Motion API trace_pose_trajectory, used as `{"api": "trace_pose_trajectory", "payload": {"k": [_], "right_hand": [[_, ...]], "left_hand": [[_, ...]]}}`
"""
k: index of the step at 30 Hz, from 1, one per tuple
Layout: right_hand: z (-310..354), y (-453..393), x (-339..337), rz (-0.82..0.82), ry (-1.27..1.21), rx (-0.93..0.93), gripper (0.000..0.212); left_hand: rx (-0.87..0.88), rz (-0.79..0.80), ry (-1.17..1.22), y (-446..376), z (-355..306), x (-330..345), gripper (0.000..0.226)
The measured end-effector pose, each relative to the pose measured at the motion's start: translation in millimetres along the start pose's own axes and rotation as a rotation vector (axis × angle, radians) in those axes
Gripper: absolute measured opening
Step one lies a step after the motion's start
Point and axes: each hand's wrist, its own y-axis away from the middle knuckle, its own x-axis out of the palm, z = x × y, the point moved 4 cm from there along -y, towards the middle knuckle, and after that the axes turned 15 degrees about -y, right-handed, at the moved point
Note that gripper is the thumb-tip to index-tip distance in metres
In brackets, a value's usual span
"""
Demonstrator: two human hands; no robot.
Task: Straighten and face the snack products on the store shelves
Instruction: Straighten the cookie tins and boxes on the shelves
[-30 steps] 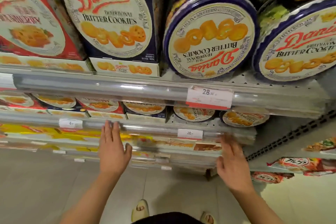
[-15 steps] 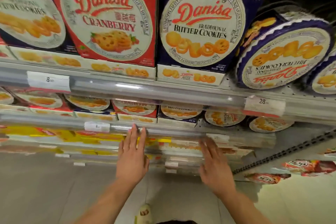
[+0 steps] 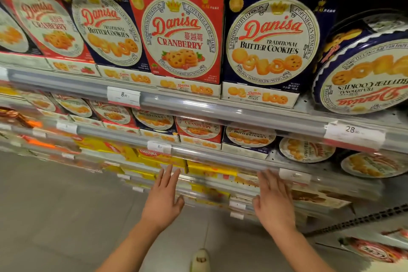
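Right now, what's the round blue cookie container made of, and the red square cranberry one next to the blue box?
The round blue cookie container on the top shelf looks like a metal tin: curved wall, rolled rim, glossy printed lid catching light. The red square cranberry box looks like printed cardboard: flat faces, sharp folded edges, a duller sheen. The clear strip along the shelf edge seems shiny plastic.

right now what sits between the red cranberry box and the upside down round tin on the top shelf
In the head view, one blue butter cookies box stands between the red cranberry box and the round tin.
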Motion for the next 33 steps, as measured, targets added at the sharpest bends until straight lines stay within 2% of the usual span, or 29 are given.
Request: {"api": "trace_pose_trajectory", "payload": {"k": [4,7,11,15,19,22,26,31,33], "right_hand": [[6,6,0,-0.033,-0.014,0.0,0.078],[14,8,-2,0.001,-0.139,0.036,0.081],[42,12,-19,-0.002,-0.202,-0.049,0.079],[92,3,-42,-0.186,-0.196,-0.105,0.08],[169,-5,-54,-0.322,-0.102,-0.124,0.083],[211,-10,-54,-0.431,-0.016,-0.15,0.082],[243,-23,-60,-0.468,0.098,-0.115,0.074],[265,-39,-69,-0.456,0.241,0.006,0.063],[271,-44,-71,-0.442,0.262,0.033,0.058]], "left_hand": [[-0.058,-0.018,-0.017,16,29,-7,0.078],[-0.111,-0.047,0.013,11,52,-8,0.077],[-0.128,-0.104,0.04,-12,73,-8,0.076],[-0.009,-0.12,-0.041,-39,94,-12,0.084],[0.144,-0.04,-0.135,-58,128,-4,0.103],[0.215,-0.042,-0.187,-67,150,-2,0.111],[0.263,-0.086,-0.187,-71,164,6,0.118],[0.275,-0.044,-0.33,-71,162,-7,0.111],[0.287,-0.067,-0.288,-72,161,-9,0.111]]}}
